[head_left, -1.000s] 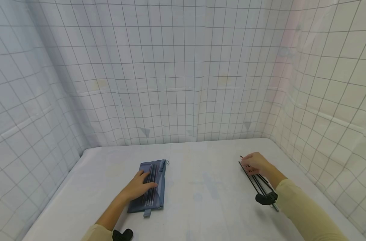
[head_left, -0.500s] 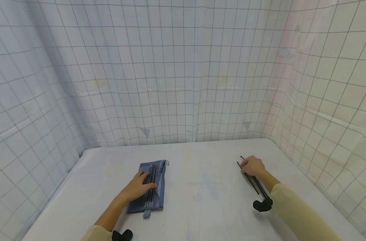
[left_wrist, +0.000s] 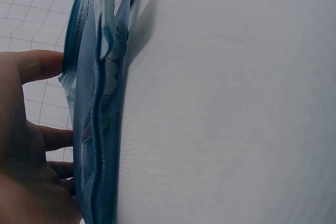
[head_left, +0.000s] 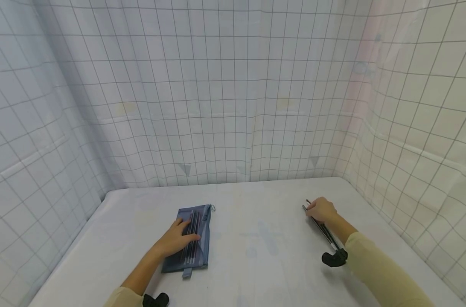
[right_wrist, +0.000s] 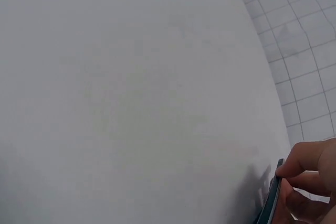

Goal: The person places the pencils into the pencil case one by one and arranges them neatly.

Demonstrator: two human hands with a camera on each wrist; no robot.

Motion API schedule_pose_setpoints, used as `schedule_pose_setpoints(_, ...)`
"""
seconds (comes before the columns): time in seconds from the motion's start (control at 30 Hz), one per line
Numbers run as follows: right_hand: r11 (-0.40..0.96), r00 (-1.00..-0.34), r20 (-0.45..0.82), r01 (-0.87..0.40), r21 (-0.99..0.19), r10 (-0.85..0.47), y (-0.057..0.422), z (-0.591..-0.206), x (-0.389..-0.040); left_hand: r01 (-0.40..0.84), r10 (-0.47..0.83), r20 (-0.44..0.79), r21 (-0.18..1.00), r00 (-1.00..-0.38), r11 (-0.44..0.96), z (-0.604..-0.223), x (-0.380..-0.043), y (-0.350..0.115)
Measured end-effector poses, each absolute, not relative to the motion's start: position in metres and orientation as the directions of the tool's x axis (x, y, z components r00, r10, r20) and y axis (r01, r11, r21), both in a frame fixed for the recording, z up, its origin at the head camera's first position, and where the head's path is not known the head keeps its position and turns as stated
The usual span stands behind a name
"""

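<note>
My left hand (head_left: 176, 241) lies with spread fingers on a blue mesh zip pouch (head_left: 204, 251) at the left of the table. Several slim dark sticks with pale ends show lengthwise on the pouch, between thumb and fingers. In the left wrist view the pouch (left_wrist: 100, 129) appears edge-on, fingertips against its face. At the right of the table my right hand (head_left: 322, 210) pinches a bundle of slim, dark, pencil-like sticks (head_left: 327, 233); their far tips stick out past the fingers. The right wrist view shows one stick (right_wrist: 271, 198) under the thumb and fingers, the others mostly hidden.
Both hands work over a white-covered table (head_left: 252, 273). White grid-patterned curtains (head_left: 233, 106) stand behind it and on both sides, the right one (head_left: 429, 170) close to my right arm. A dark wrist device (head_left: 334, 258) overlaps the sticks' near ends.
My right hand has shifted slightly left, and the fanned sticks under it have come together into a narrower bundle. My left hand and the pouch have stayed in place.
</note>
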State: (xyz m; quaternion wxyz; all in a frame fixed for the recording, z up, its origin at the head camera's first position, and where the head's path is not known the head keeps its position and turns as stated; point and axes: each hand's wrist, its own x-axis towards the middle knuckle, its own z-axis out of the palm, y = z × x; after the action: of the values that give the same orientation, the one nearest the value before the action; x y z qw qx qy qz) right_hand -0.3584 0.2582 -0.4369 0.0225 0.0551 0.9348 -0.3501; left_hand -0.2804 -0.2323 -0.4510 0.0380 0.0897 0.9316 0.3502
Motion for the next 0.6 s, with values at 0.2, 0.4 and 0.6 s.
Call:
schedule_pose_setpoints(0.2,0.586,-0.980,-0.179,0.196,-0.786,0.088,0.255,-0.430,-0.363,0.145,0.197,-0.008,0.651,-0.980,0.745,-0.451,-0.282,-0.233)
schedule_pose_setpoints(0.4,0.490,-0.974,-0.216,0.223,-0.843,0.072,0.248,-0.422,-0.364,0.149,0.202,-0.005,0.653,-0.979,0.743,-0.451,-0.282,-0.233)
schedule_pose_setpoints(0.6,0.394,-0.972,-0.230,0.227,-0.891,0.040,0.240,-0.416,-0.360,0.156,0.208,-0.002,0.655,-0.978,0.739,-0.450,-0.281,-0.233)
